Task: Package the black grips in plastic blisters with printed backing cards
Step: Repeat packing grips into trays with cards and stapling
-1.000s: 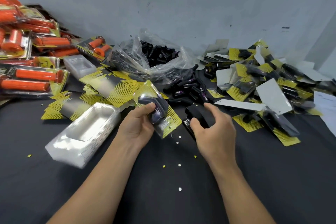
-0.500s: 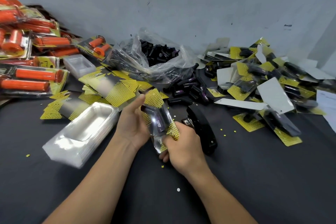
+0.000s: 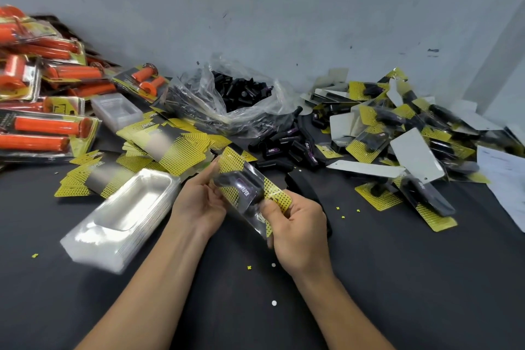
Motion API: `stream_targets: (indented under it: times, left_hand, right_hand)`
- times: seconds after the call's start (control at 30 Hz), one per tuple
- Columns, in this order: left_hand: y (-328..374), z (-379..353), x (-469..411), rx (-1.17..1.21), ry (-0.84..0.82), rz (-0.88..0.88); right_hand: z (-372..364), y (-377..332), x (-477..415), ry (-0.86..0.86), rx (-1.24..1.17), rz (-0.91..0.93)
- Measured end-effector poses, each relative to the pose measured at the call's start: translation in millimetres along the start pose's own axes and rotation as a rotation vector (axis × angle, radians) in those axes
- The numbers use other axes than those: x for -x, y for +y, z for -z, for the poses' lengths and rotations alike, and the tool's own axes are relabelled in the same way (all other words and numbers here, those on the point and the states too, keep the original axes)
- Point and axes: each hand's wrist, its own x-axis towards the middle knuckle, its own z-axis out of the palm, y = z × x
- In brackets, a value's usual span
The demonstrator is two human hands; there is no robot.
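Now, at the worktable: my left hand (image 3: 199, 207) & right hand (image 3: 298, 233) grip one pack (image 3: 247, 193) btw them, a black grip (image 3: 241, 186) under a clear blister (image 3: 241, 212) on a yellow card (image 3: 279, 197). L fingers (image 3: 211, 170) curl round its far end; R fingers (image 3: 298, 203) pinch the near end. Empty blister stack (image 3: 122, 216) sits just left of my L fingers, spare cards (image 3: 170, 145) beyond them. Loose grips (image 3: 284, 145) & a plastic bag (image 3: 227, 99) lie past my fingertips; finished packs (image 3: 397, 128) pile well right of my R fingers.
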Motion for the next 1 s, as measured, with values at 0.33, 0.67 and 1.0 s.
stream_targets:
  times: [0.33, 0.67, 1.0]
  left_hand:
    - [-9, -3, -3, -0.18, -0.006, -0.026]
    - [-28, -12, 5, -0.642, 0.022, -0.22]
    - [-39, -21, 19, -1.443, 0.087, -0.887]
  right_hand:
    - [24, -24, -27, 0.058, -0.754, -0.383]
    - [-9, 2, -10, -0.174, 0.186, -0.131]
    - [-26, 13, -10, -0.162, 0.632, 0.078]
